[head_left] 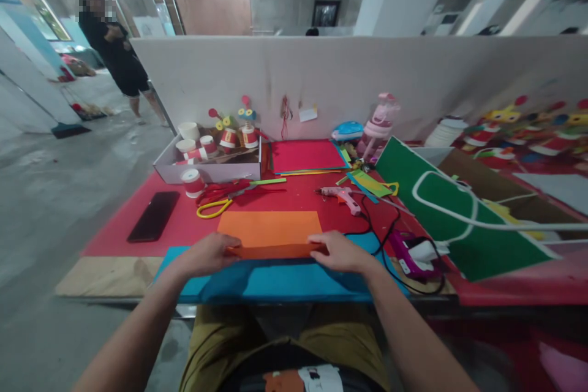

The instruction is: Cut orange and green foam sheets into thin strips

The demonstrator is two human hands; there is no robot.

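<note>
Plainly, a pale wall (331, 73) closes off the far side, and before it stands a table with a red cover (114, 226). To the right, a green board (487, 251) leans at a slant. Along the near edge lies a blue sheet (275, 285), perhaps kept there as a working surface. A white box (220, 173) sits far left, seemingly so that its cups (188, 130) stay gathered together.

An orange sheet (269, 228) is at the near middle, partly above the blue one and square to the person, which probably helps keep its near edge straight. Both ends of that edge are held, likely so that it bends evenly.

Both forearms angle inward from the near side, wrists low. The left hand (214, 254) and the right hand (340, 251) face each other, knuckles up, each closed in a narrow pinch on one end of the edge; exact thumb positions are hard to tell.

Smaller still, a phone (154, 217) lies to the left, and a pink glue gun (342, 196) rests beyond the right hand, presumably within easy reach. Finally, a darker orange strip (275, 251), apparently the turned-up edge, spans the pinching fingers.
</note>
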